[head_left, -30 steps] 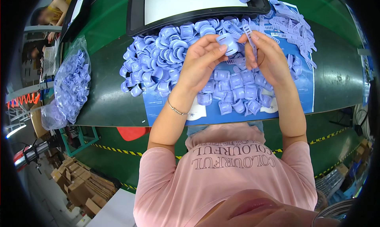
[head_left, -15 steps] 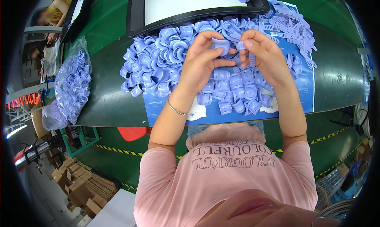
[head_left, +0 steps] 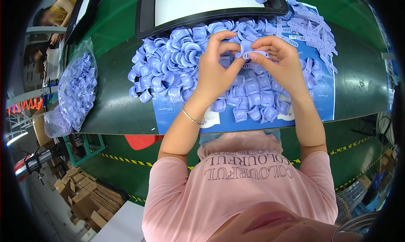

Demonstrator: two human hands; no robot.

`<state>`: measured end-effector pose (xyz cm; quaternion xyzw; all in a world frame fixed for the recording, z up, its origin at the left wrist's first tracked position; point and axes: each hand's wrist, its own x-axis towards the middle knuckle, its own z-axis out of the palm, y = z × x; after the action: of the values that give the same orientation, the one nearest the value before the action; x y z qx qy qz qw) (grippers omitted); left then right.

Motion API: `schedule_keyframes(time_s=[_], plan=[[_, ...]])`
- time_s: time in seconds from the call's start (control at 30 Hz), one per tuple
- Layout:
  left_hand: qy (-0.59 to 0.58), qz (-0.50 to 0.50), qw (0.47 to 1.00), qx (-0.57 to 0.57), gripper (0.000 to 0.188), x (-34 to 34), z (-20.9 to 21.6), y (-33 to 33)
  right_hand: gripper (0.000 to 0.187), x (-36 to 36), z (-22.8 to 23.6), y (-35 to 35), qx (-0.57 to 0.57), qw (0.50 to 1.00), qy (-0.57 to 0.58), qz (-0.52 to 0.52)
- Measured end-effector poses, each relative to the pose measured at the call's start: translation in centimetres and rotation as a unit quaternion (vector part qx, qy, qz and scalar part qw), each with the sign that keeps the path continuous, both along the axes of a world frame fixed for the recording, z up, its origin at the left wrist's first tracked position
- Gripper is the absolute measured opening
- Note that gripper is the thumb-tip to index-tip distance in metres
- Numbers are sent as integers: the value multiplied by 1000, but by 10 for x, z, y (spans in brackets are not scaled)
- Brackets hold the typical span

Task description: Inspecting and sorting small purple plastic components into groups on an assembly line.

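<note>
Over the heap of parts, my two hands meet. My left hand (head_left: 214, 71) is closed, pinching a curved periwinkle-blue plastic piece (head_left: 246, 46) between thumb and fingers. Opposite it, my right hand (head_left: 283, 64) grips a slotted plastic strap (head_left: 262, 54) of the same colour, thumb against its side. One end of the strap meets the curved piece; whether it passes into a slot cannot be made out. Below my hands sits a cluster of blue pieces (head_left: 252, 86), and left of them rises a larger heap of curved pieces (head_left: 168, 58).
Loose slotted straps (head_left: 310, 29) lie at the far right on a blue printed sheet (head_left: 327, 98). Behind the heap is a black-rimmed white tray (head_left: 145, 31) with one curved piece in it. A clear bag (head_left: 78, 88) full of blue parts rests at the left. Another person (head_left: 59, 14) is farther left.
My right hand has brought the strap leftward against the curved piece. The curved piece has turned and shifted slightly right in my left fingers.
</note>
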<state>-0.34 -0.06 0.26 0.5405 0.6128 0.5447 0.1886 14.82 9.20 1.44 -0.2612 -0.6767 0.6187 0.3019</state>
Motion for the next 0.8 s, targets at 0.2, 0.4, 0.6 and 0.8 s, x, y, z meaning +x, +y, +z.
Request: schedule_keyframes(time_s=[0.2, 0.4, 0.6, 0.8], plan=[[-99, -28, 994, 48, 24, -7, -12, 3, 13, 2, -1, 4, -94, 995, 29, 8], [-187, -34, 982, 15, 19, 0, -8, 1, 33, 5, 1, 14, -306, 943, 131, 22], [-214, -8, 977, 9, 20, -3, -8, 2, 47, 1, 5, 6, -228, 971, 62, 24], [-217, 7, 976, 23, 21, -2, -3, 4, 46, 2, 8, 5, -235, 965, 105, 51]])
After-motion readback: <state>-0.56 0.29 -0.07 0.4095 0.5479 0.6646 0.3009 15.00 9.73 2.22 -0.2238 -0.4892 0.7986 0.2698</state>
